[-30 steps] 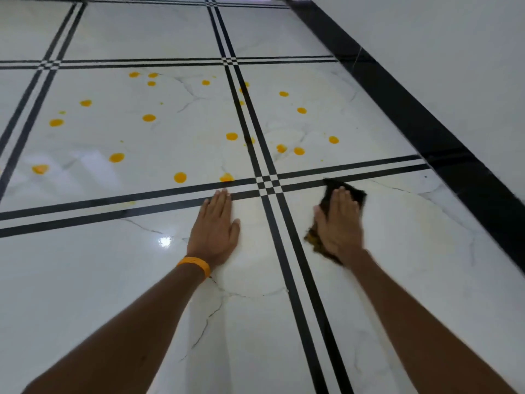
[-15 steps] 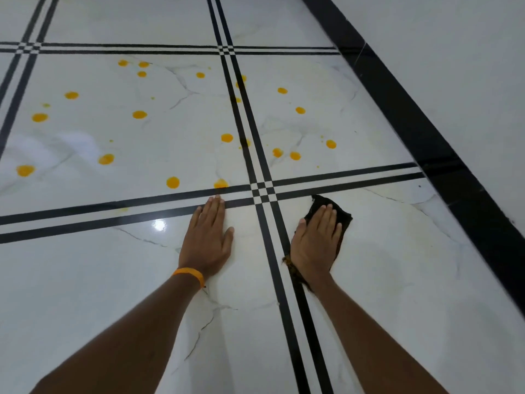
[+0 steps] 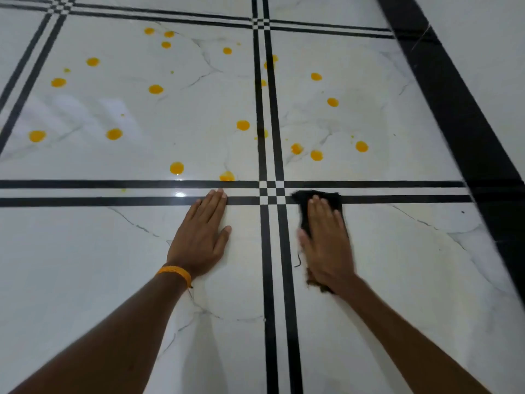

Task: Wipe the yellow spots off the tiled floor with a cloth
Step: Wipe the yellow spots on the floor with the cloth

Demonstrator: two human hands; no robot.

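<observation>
White marble-look tiled floor w/ black double lines is seen, black border at 3 o'clock. Dark cloth is mostly hidden under right hand, blurred; its edges show at 12 and 6 o'clock. Both hands are laid flat, fingers straight; left hand holds nothing. Yellow spots are spread from 10 to 1 o'clock, apart from cloth

Inspector: Ahead of the right hand, the floor lies flat and open up to the nearest yellow spots.
Clerk: Obstructions?
Inspector: The left hand, palm down, occupies the tile across the black lines. The wall and its black border close the right side.
</observation>
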